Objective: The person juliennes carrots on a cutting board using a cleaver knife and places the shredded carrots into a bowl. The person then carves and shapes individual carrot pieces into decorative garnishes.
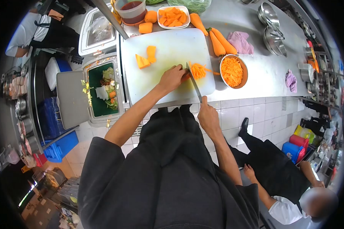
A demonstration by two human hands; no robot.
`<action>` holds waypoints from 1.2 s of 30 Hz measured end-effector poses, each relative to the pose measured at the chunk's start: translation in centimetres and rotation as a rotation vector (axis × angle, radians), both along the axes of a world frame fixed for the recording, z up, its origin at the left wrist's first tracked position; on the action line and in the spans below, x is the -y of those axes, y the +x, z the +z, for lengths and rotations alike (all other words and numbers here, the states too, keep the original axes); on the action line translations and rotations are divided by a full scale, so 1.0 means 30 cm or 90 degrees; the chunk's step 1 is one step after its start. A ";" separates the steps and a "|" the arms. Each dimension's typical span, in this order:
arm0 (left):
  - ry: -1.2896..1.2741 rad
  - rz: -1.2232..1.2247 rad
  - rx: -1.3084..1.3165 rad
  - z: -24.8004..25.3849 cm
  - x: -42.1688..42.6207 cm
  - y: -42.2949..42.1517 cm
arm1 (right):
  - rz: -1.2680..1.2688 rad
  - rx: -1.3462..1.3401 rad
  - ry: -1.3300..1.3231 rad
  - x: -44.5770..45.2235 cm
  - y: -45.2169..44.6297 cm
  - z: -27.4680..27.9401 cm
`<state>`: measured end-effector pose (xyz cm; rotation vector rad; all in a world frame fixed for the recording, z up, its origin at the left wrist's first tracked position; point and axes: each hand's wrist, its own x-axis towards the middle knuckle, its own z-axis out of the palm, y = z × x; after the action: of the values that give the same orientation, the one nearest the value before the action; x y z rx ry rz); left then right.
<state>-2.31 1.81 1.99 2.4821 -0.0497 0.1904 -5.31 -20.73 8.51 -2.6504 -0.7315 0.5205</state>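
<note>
My right hand (pixel 209 116) is closed round the handle of a kitchen knife (pixel 195 84), its blade reaching across the white cutting board (pixel 141 86). Curled fingers of my left hand (pixel 172 79) press down beside the blade on an orange piece of carrot, mostly hidden beneath them. Just right of the blade lies a small heap of carrot strips (pixel 198 71). Two carrot chunks, one wedge-shaped (pixel 142 62) and one blocky (pixel 151 54), rest at the board's upper left. A metal bowl (pixel 245 79) full of shredded carrot (pixel 232 71) stands right of the board.
Behind the board are a white tub of carrot pieces (pixel 172 17), whole carrots (pixel 222 42) and a pink cloth (pixel 240 42). Metal bowls (pixel 273 40) stand farther right. An open bin (pixel 93 93) with scraps is at left. Two other people (pixel 282 168) (pixel 46 28) are nearby.
</note>
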 end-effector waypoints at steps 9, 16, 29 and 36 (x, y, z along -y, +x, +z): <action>0.000 0.005 0.023 -0.037 -0.002 -0.002 | -0.017 -0.011 0.007 -0.027 -0.007 0.026; -0.002 0.011 0.014 -0.050 -0.006 -0.014 | -0.027 -0.026 0.018 -0.029 -0.025 0.005; -0.003 0.010 -0.003 -0.041 -0.009 -0.029 | -0.033 -0.052 0.032 -0.022 -0.047 -0.023; -0.030 0.011 0.003 -0.025 -0.010 -0.037 | -0.037 -0.040 0.034 -0.040 -0.046 -0.015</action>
<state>-3.41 2.10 1.23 2.4352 -0.0257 0.2029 -6.68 -19.52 8.07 -2.5849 -0.6382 0.5566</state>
